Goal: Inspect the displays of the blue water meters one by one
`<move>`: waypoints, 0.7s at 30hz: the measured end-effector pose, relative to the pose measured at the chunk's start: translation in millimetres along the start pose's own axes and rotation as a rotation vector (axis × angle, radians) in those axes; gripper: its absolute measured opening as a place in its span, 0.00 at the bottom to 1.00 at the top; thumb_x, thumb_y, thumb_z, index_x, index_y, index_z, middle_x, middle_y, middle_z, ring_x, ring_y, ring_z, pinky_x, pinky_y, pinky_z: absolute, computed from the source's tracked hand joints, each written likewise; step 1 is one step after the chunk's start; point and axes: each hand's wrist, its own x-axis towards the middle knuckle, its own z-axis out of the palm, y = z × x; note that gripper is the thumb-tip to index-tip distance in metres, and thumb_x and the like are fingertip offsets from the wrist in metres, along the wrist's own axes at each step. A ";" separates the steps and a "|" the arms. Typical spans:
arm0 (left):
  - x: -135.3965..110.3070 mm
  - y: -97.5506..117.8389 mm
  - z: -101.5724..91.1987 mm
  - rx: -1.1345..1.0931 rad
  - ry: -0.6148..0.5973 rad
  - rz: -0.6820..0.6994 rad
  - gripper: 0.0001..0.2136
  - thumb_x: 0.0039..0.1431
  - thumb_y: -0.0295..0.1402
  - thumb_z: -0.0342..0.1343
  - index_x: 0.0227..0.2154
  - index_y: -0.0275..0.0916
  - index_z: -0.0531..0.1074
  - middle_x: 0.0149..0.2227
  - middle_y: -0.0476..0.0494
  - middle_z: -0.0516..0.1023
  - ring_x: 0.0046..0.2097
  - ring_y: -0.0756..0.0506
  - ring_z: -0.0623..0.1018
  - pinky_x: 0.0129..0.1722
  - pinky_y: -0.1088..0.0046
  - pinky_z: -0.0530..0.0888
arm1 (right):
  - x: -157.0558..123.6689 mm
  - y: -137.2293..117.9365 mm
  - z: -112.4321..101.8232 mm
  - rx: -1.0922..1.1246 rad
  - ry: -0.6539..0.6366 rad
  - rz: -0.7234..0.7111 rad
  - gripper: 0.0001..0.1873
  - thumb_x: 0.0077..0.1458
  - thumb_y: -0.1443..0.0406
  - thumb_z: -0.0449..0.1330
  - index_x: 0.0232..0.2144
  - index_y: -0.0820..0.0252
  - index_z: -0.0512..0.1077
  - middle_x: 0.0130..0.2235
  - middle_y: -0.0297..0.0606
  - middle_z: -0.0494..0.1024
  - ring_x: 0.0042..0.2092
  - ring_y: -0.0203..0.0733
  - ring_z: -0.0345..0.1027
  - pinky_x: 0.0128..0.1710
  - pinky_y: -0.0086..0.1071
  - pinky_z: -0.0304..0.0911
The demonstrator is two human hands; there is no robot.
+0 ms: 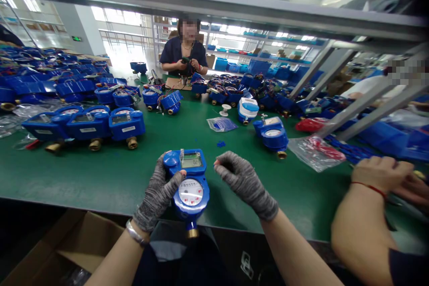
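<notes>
Water meter (pixel 189 186) lengthwise, brass end nearward

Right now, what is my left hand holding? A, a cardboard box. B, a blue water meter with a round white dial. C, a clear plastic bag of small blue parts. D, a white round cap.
B: the gloved left hand is wrapped around the side of a blue water meter with a round white dial and a small display above it, while the gloved right hand is curled beside it, apart from it.
</notes>
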 end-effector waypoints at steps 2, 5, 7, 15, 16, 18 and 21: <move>0.1 -0.3 -0.7 0.014 0.006 0.006 0.24 0.57 0.40 0.63 0.55 0.43 0.65 0.56 0.39 0.71 0.56 0.37 0.72 0.57 0.58 0.69 | -18.4 -25.2 6.3 0.004 -0.079 -0.042 0.04 0.57 0.64 0.57 0.33 0.56 0.72 0.34 0.36 0.76 0.36 0.40 0.69 0.37 0.33 0.66; 0.1 -2.2 -1.8 0.031 0.013 0.005 0.25 0.57 0.41 0.62 0.55 0.43 0.64 0.56 0.40 0.72 0.55 0.37 0.73 0.56 0.58 0.70 | -22.5 -41.5 12.5 -0.012 -0.119 -0.059 0.04 0.55 0.68 0.57 0.30 0.57 0.72 0.31 0.34 0.74 0.34 0.38 0.67 0.34 0.31 0.64; 0.2 -4.2 -2.5 0.034 0.012 0.007 0.27 0.58 0.41 0.62 0.57 0.44 0.62 0.55 0.40 0.72 0.55 0.37 0.73 0.56 0.57 0.69 | -16.2 -44.1 13.2 -0.060 -0.123 -0.069 0.04 0.55 0.70 0.58 0.29 0.59 0.72 0.31 0.34 0.74 0.33 0.37 0.66 0.34 0.30 0.63; 4.4 -9.3 -3.9 0.103 0.038 -0.006 0.29 0.55 0.45 0.64 0.57 0.45 0.62 0.55 0.41 0.72 0.54 0.37 0.73 0.58 0.55 0.68 | -1.1 -67.3 3.1 -0.418 -0.304 -0.106 0.03 0.53 0.72 0.60 0.31 0.64 0.74 0.33 0.38 0.74 0.34 0.38 0.66 0.35 0.30 0.61; 5.0 -9.7 -4.0 0.120 0.045 -0.004 0.29 0.54 0.45 0.64 0.56 0.45 0.63 0.54 0.42 0.73 0.54 0.37 0.74 0.57 0.55 0.69 | -1.8 -69.9 1.9 -0.465 -0.328 -0.130 0.03 0.54 0.71 0.60 0.32 0.64 0.75 0.34 0.39 0.74 0.35 0.39 0.66 0.36 0.31 0.61; 5.7 -10.7 -5.0 0.149 0.057 -0.013 0.29 0.53 0.46 0.65 0.55 0.47 0.64 0.52 0.44 0.74 0.52 0.37 0.74 0.56 0.56 0.70 | -4.0 -72.8 0.5 -0.549 -0.363 -0.179 0.05 0.56 0.68 0.59 0.34 0.63 0.75 0.37 0.41 0.74 0.36 0.40 0.66 0.36 0.31 0.61; 5.8 -13.2 -7.7 0.187 0.067 -0.024 0.29 0.52 0.48 0.65 0.56 0.49 0.64 0.52 0.45 0.74 0.52 0.37 0.75 0.55 0.54 0.70 | -7.1 -72.8 0.9 -0.622 -0.361 -0.215 0.08 0.58 0.65 0.58 0.37 0.62 0.75 0.39 0.42 0.74 0.38 0.41 0.66 0.36 0.31 0.61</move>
